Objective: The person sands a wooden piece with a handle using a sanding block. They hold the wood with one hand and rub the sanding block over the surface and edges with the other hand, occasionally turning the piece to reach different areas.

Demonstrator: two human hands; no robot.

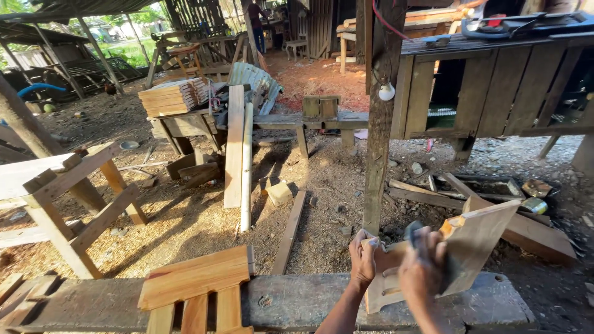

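Observation:
My left hand grips the near end of a cut wooden board piece that stands tilted on a weathered grey bench plank. Over the board's middle, my right hand is blurred and closed on a small dark grey pad or block, most likely sandpaper, pressed against the wood. The board is pale with an orange edge and a notched lower end.
A slatted wooden panel lies on the bench at left. A wooden post with a hanging bulb rises just beyond. A sawhorse, leaning planks and scrap boards lie on the sawdust ground. A person stands far back.

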